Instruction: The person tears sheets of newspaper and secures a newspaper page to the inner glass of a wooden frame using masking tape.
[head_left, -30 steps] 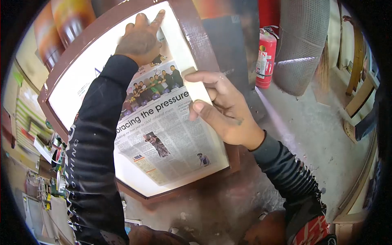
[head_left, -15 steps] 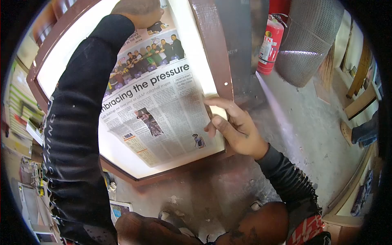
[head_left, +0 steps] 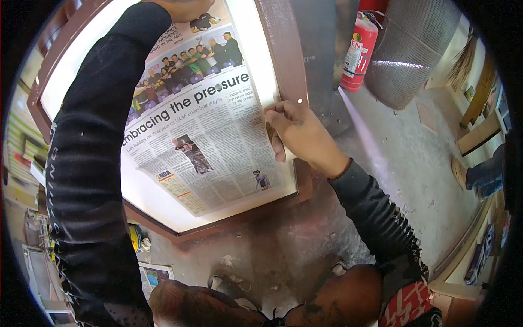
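A newspaper page (head_left: 218, 136) lies on a bright white panel (head_left: 245, 210) set in a brown frame (head_left: 286, 49). Its headline is about pressure, and a small grey round spot covers part of that word. My right hand (head_left: 308, 133) is at the page's right edge, fingers curled and thumb against the index finger; whatever is between them is hidden. At the top, my left hand (head_left: 185, 8) rests over the upper part of the page. The view's edge cuts it off, so its fingers are mostly hidden.
A red fire extinguisher (head_left: 360, 52) stands right of the frame, beside a large roll of wire mesh (head_left: 408, 60). Farther right are a broom (head_left: 464, 62) and a person's leg in jeans (head_left: 485, 171). A yellow container (head_left: 135, 237) sits below the frame's left corner.
My right hand has moved up along the page's right edge, and its fingers have curled in more. My left hand sits higher, partly out of view. The whole view has shifted slightly.
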### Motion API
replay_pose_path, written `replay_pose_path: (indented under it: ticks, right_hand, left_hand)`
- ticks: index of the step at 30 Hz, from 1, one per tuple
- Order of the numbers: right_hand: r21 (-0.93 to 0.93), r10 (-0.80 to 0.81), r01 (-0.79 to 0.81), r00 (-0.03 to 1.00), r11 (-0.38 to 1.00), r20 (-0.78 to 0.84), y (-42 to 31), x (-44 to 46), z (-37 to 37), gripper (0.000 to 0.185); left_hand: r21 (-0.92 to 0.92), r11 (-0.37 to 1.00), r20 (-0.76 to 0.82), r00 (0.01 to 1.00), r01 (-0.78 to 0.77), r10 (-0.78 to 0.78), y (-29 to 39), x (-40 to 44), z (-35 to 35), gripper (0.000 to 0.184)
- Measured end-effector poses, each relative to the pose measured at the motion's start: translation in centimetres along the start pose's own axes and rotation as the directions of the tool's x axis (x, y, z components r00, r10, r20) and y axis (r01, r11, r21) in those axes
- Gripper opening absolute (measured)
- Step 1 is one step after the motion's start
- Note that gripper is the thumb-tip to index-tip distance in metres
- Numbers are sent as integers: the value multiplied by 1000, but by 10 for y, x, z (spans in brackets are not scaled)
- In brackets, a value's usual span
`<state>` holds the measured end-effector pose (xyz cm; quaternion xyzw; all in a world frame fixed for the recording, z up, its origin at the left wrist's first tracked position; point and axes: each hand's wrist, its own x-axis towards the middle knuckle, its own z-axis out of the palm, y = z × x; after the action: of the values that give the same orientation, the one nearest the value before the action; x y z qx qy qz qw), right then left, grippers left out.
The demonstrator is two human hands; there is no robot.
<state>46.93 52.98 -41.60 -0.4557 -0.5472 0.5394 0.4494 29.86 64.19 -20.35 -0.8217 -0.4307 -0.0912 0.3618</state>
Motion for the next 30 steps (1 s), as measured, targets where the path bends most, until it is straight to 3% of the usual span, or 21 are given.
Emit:
replay_pose_path:
  ticks: [2,3,5,7,13,22,29,30]
  right_hand:
    - [-18,14,-15,999,1000,-37,-2,5,1,34]
    - [-16,16,-17,999,1000,-40,-1,6,1,34]
    - [-34,-15,12,998,999,-68,1,8,1,33]
    - [-38,-7,4,997,999,-71,-1,9,1,33]
    - [-68,32,-37,997,997,-75,-2,14,2,34]
    - [-123,19,-29,996,992,-88,4,20,5,38]
    - [-120,62,-72,994,990,-86,-11,15,7,40]
    - [-114,44,-54,995,992,-93,-10,15,8,40]
  left_hand:
    - [-36,999,21,1000,-5,6,-13,17,22,85]
    - [97,989,56,991,114,-120,-35,49,61,85]
    - [229,947,73,967,224,-246,-34,52,62,84]
    - [-43,999,73,997,23,-20,2,5,-5,84]
    - [45,999,-77,997,-27,30,2,-4,5,84]
    - [-17,1000,56,998,20,-19,1,4,-2,83]
    - [68,997,-98,995,19,-13,1,0,18,74]
    - [15,997,16,997,79,-79,5,0,13,70]
